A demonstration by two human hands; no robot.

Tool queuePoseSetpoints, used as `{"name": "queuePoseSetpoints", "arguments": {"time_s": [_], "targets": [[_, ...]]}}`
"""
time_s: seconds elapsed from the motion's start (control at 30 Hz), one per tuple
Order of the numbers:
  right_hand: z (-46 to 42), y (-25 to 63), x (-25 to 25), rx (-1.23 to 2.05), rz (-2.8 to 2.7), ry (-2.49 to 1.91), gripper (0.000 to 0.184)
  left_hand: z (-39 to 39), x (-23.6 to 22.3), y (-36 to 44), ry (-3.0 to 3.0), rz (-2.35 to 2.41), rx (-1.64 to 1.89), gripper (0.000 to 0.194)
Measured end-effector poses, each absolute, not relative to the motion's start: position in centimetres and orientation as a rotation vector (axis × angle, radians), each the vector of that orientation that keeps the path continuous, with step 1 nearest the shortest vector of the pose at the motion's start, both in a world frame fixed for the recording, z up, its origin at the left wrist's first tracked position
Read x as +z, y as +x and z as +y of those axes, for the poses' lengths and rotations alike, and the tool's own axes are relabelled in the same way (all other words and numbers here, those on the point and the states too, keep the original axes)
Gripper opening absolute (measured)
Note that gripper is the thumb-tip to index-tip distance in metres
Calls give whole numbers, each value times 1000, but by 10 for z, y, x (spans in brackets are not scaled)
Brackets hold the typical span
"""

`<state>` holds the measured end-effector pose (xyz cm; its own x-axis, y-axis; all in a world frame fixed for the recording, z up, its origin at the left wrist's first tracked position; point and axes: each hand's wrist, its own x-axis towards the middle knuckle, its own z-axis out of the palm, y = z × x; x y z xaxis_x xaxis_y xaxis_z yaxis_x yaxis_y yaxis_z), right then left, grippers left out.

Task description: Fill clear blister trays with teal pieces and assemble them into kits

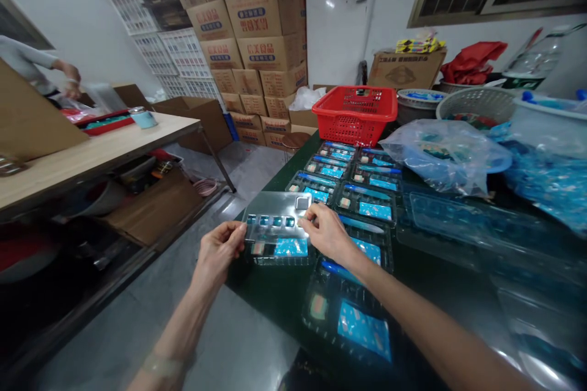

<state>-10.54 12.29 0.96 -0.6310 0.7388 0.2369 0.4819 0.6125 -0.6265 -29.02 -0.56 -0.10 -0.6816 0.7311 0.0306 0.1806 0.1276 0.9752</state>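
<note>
A clear plastic tray with a row of small teal pieces is held up over the table's near left edge. My left hand pinches its left edge between thumb and fingers. At its right side my right hand is closed, fingertips together on the plastic by the last teal piece. Below it lies another tray with a blue patterned packet and a small pinkish piece. Several filled trays, each with a blue packet and a blue pen-like stick, lie in two rows beyond and beside my hands.
A red plastic basket stands at the table's far end. Clear trays lie on the right, near a bagged blue basin and tubs. Across the aisle, a person works at a wooden table. Cardboard boxes are stacked behind.
</note>
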Motion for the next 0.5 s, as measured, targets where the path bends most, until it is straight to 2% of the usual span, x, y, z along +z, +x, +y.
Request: {"name": "queuePoseSetpoints", "arguments": {"time_s": [0.2, 0.37, 0.5], "targets": [[98, -102, 35, 380, -2228, -563, 14, -3, 5, -279, 720, 1622, 1814, 44], [72, -100, 32, -67, -2300, -237, 15, -3, 27, -264, 451, 1022, 1954, 37], [49, -102, 24, -176, -2314, -64, 14, -10, 41, -252, 314, 713, 1893, 63]]}}
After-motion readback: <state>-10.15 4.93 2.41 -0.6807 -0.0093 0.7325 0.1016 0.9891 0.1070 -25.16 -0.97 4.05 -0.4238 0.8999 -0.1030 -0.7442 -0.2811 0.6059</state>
